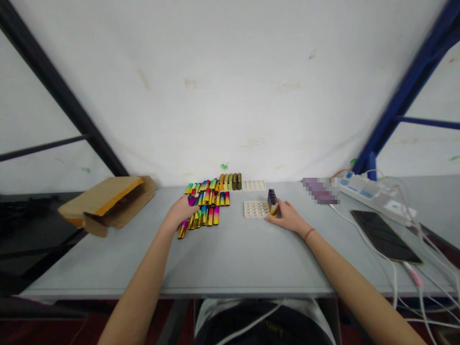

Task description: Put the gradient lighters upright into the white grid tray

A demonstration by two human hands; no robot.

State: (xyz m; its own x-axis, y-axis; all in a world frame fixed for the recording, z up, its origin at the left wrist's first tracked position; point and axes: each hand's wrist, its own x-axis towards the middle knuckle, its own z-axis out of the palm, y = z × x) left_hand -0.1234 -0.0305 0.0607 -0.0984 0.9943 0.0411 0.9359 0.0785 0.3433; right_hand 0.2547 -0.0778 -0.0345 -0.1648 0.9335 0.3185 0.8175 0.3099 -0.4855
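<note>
A heap of several multicoloured lighters (pixel 208 201) lies on the grey table (pixel 230 254). My left hand (pixel 182 212) rests on the heap's left side, fingers curled onto the lighters. A white tray with round holes (pixel 254 209) sits to the right of the heap, and a few lighters (pixel 272 200) stand upright at its right end. My right hand (pixel 287 216) is at the tray's right edge, its fingers closed on one of these upright lighters. A second white tray (pixel 254 185) and a row of upright lighters (pixel 232 181) stand behind.
An open cardboard box (pixel 108 201) lies on its side at the left. A power strip (pixel 373 195), white cables (pixel 391 268) and a dark phone (pixel 385 236) occupy the right side. A white wall rises behind the table, with black and blue frame bars at either side.
</note>
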